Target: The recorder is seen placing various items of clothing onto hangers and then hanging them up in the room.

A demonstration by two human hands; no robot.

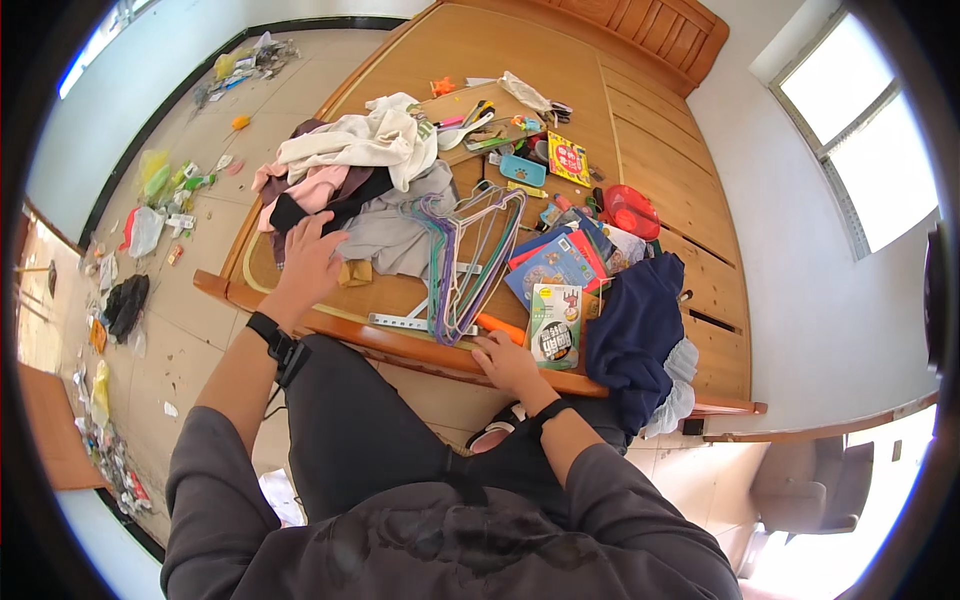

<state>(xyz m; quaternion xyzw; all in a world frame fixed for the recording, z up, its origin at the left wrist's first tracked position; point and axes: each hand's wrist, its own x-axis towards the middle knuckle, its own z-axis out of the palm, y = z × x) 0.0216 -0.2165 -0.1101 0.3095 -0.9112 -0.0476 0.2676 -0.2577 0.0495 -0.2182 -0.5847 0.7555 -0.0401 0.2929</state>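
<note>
My left hand [309,255], fingers spread and holding nothing, hovers at the near side of a heap of clothes. In that heap are a cream garment [360,142], a pink one [324,187], a black one [296,210] and a grey cloth [390,232]. My right hand [510,361] rests at the wooden bed rail [420,358], beside an orange object [501,327] and the lower ends of the hangers. Purple, green and white hangers [450,262] lie bunched between my hands. Just right of my right hand is a green and white printed packet [555,326].
A navy garment [634,322] hangs over the rail, with books [559,266] beside it. Farther back lie a blue tray [523,170], a yellow booklet [568,157], a red container [630,211] and small items. Litter [146,232] covers the tiled floor at left.
</note>
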